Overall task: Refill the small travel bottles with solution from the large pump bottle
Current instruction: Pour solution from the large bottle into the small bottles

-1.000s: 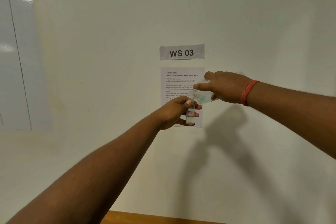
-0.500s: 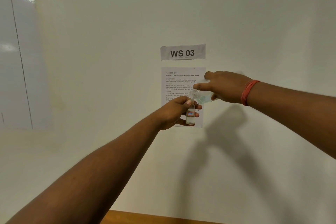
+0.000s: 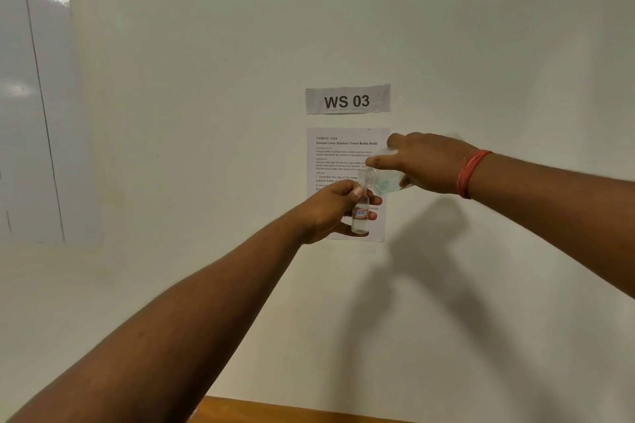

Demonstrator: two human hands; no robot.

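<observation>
1. Pouring: right hand grips the large clear plastic bottle tipped leftward, mouth directly over the target.
2. Left hand pinches the small clear red-labelled travel bottle upright beneath, catching solution.

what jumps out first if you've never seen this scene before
Mid-frame, two outstretched arms meet in front of a pale wall: the right hand tips a large clear bottle neck-down over a small labelled travel bottle held upright in the left hand. Right behind them, a "WS 03" sign hangs above a printed task sheet. A red band circles the right wrist.
</observation>
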